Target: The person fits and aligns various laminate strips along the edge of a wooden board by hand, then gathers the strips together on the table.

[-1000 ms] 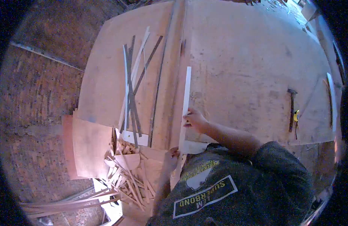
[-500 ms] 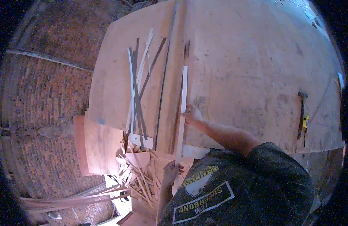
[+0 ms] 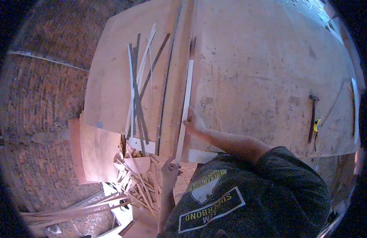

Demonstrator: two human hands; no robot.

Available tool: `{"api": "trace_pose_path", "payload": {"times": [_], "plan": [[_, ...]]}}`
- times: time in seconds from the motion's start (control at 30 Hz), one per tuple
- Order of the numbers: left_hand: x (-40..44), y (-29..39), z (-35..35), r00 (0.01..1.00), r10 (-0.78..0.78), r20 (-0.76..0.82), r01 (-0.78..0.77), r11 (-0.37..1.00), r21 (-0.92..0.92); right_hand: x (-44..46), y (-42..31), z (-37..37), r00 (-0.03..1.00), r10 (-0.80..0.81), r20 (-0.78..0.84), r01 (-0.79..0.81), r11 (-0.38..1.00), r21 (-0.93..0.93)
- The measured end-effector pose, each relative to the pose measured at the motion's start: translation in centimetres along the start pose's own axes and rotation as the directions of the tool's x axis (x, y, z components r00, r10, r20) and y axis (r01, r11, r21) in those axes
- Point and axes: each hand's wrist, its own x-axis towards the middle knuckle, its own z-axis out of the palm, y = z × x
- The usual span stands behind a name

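A long pale wooden strip [image 3: 186, 89] lies lengthwise along a groove between two boards of the worktable [image 3: 239, 87]. Partway down its length my right hand [image 3: 194, 122] grips it, fingers closed around its edge. My left hand [image 3: 170, 171] is at the strip's near end, just past the table's front edge, with its fingers closed on that end. To the left, several thin light and dark strips [image 3: 140, 87] lie crossed in a loose bunch on the table.
A hammer [image 3: 312, 119] and a yellow tape measure [image 3: 317, 125] lie at the right. Below the front edge is a heap of wood offcuts [image 3: 137, 178]. A brick surface [image 3: 40, 119] fills the left, with long bent strips [image 3: 76, 209] at lower left.
The whole view has shifted a little. Both hands and the strip have moved slightly forward along the groove, away from my body. The grip looks the same.
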Motion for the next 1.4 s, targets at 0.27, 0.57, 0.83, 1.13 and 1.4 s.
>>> {"api": "trace_pose_path", "payload": {"times": [0.27,0.57,0.83,1.13,1.4], "plan": [[0.5,0.7,-0.5,1.000,0.002,0.028,-0.001,1.000,-0.012,1.4,0.5,1.1,0.960,-0.222,-0.170,0.180,0.956,-0.231],[1.7,0.7,-0.9,0.999,0.042,0.034,-0.042,0.999,0.010,1.8,-0.7,0.4,0.999,0.030,-0.046,-0.035,0.993,-0.111],[2.5,1.1,-0.8,0.999,0.015,0.035,-0.015,1.000,-0.005,3.2,0.3,0.5,0.997,-0.027,-0.076,0.014,0.986,-0.164],[3.8,2.2,-0.1,0.998,0.011,0.060,-0.004,0.994,-0.109,5.6,-0.3,-0.5,0.995,0.009,-0.095,-0.022,0.990,-0.137],[5.0,4.0,1.1,0.997,0.055,0.057,-0.051,0.996,-0.070,7.0,-1.5,-2.1,0.992,0.107,-0.059,-0.108,0.994,-0.002]]}}
